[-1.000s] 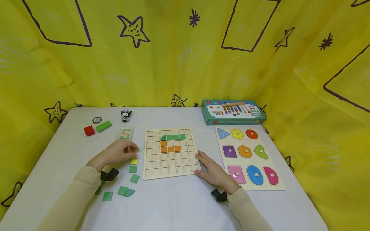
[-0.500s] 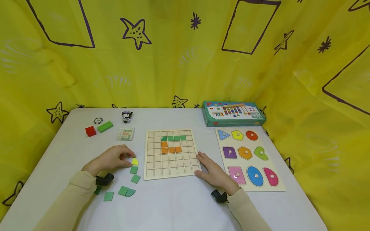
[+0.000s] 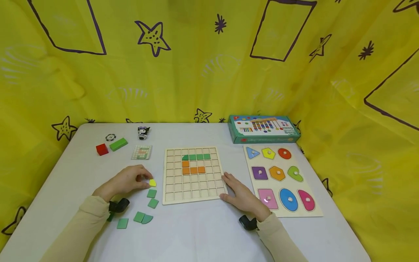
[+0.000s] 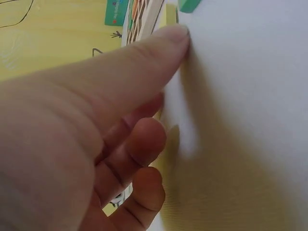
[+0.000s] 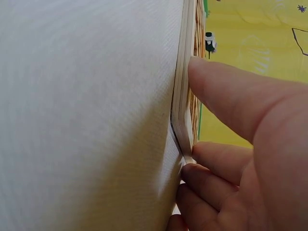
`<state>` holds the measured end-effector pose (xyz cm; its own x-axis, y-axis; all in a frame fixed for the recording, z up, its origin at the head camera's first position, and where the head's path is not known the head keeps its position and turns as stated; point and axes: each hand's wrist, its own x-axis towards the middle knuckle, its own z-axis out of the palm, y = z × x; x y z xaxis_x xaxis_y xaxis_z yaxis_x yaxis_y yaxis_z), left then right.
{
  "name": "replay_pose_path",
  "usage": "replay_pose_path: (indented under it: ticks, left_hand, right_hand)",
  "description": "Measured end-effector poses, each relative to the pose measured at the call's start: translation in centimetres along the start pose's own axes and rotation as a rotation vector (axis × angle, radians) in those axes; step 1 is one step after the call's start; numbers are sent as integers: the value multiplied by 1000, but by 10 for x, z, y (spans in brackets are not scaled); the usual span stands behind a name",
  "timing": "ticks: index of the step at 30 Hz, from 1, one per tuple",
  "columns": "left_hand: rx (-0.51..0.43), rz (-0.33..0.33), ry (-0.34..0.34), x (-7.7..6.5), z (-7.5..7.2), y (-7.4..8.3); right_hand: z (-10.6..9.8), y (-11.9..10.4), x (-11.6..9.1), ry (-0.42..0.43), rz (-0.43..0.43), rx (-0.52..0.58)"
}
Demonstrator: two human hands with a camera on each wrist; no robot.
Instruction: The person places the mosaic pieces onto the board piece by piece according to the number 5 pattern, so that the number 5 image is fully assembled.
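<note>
Yellow tile (image 3: 152, 182) is held at the tips of the thumb and forefinger of the left hand (image 3: 127, 181); the gap between these fingers is narrow. In the left wrist view most of the forefinger is hidden by the thumb, and a pale yellow edge is seen just past the thumb tip. The other left fingers are curled in, close above the counter (image 3: 209, 233).

Two square green tiles (image 3: 152, 203) are laid just nearside of the left fingers. Farther nearside, a third square is touched by a quarter-round tile (image 3: 147, 218), with one more square set apart to their left. Another green piece (image 3: 110, 217) is partly hidden by the left wrist.

Beyond the left fingers a pattern card (image 3: 142, 152) is laid flat. Farther beyond are placed a red block (image 3: 102, 149), a green block (image 3: 118, 144), a round chip (image 3: 110, 137) and a figurine (image 3: 143, 133).

The board (image 3: 175, 196) is set between the two hands, well to the right of the left fingers. Its near right corner is touched by the right hand (image 3: 243, 195), fingers extended, thumb spread. Four orange tiles (image 3: 194, 170) and a green row (image 3: 199, 157) are seated beyond and left of the right fingers.

Knob puzzle (image 3: 284, 182) is placed right of the right fingers, box (image 3: 264, 129) beyond it.
</note>
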<state>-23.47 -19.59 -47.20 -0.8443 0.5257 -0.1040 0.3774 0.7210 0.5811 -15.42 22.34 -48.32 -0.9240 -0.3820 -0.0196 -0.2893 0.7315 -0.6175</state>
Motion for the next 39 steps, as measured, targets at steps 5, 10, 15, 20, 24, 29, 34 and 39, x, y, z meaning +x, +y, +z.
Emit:
replay_pose_path:
  ticks: [5, 10, 15, 20, 24, 29, 34, 39]
  left_hand:
    - [-5, -15, 33, 2, -1, 1]
    - [-31, 24, 53, 12, -3, 14]
    - [-38, 88, 63, 31, 0, 37]
    - [-33, 175, 58, 48, 8, 59]
    - [-27, 230, 61, 59, 14, 72]
    - [-4, 267, 69, 72, 22, 85]
    - [7, 261, 64, 86, 31, 95]
    - [-11, 264, 83, 103, 43, 106]
  right_hand:
    - [0, 0, 0, -3, 1, -5]
    - [-2, 0, 0, -5, 8, -13]
    - [-2, -1, 0, -2, 7, -6]
    - [0, -1, 1, -9, 8, -1]
    - [1, -1, 1, -15, 3, 2]
    - [1, -1, 1, -14, 2, 3]
    - [0, 0, 1, -15, 9, -1]
    - [0, 2, 1, -15, 23, 5]
